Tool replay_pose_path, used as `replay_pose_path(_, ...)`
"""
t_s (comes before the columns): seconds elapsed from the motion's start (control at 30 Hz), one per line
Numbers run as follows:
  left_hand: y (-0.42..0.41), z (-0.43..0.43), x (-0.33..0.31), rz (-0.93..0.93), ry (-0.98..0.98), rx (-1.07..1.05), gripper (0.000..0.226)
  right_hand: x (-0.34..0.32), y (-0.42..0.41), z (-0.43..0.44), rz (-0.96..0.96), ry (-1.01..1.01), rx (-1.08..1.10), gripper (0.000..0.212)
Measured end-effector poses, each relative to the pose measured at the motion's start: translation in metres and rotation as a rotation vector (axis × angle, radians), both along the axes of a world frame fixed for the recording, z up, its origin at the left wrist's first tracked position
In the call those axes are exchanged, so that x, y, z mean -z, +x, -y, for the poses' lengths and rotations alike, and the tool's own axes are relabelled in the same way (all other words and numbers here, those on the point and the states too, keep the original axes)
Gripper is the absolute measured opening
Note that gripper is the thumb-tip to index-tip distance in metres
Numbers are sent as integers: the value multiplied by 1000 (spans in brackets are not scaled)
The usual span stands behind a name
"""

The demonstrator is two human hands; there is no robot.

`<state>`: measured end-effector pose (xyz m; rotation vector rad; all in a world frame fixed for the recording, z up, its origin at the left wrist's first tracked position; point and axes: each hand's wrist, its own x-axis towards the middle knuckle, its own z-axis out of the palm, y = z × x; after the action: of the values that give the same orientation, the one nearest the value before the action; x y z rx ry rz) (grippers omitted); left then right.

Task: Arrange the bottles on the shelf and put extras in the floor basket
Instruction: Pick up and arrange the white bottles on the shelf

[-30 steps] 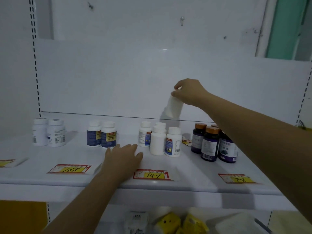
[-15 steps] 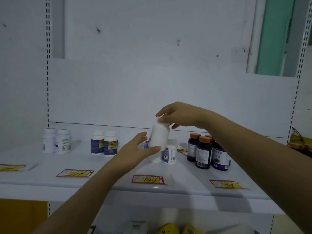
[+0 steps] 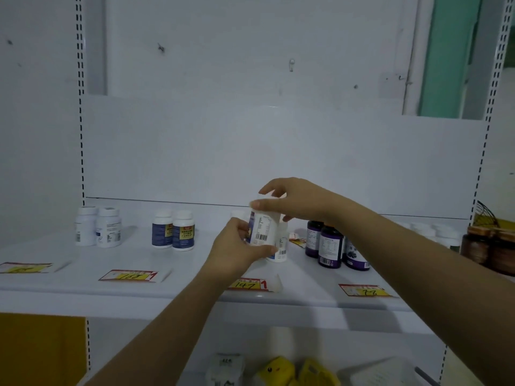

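Bottle (image 3: 263, 231) between both hands, above shelf (image 3: 195, 285), before other bottles (image 3: 330, 246)

One wide-angle camera, worn on the head, looks forward and slightly down, squarely at the white back panel (image 3: 250, 151) of the shelf (image 3: 181, 263). It is near enough that the forearms reach in from the bottom and right edges, and the left hand (image 3: 237, 252) and right hand (image 3: 301, 201) hold a white bottle (image 3: 263, 229) at mid-frame. The slotted uprights (image 3: 80, 121) bow at both sides, and yellow packs (image 3: 277, 369) show below the shelf.
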<state>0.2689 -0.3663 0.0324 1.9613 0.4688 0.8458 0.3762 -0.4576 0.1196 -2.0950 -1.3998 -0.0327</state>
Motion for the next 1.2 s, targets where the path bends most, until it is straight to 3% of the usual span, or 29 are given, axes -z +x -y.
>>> replay_pose_path(0.13,7,9,3,40,2,-49,51,7,4,-1,-68,67,40,53)
replay_pose_path(0.27,5,9,1,-1,-110,120,59,3,13,7,-166,98,-43,36)
replay_pose_path(0.43,2,0,5,-5,-250,247,42,2,21,15,-322,92,-196,36)
replay_pose_path(0.67,13,5,7,58,-192,89,41,12,19,5,-250,150,-73,46)
replay_pose_path(0.97,6,-1,7,-24,-204,286,47,12,25,7,-399,183,-229,33)
replay_pose_path(1.2,10,0,6,38,-174,182,51,15,19,4,-399,159,-232,39)
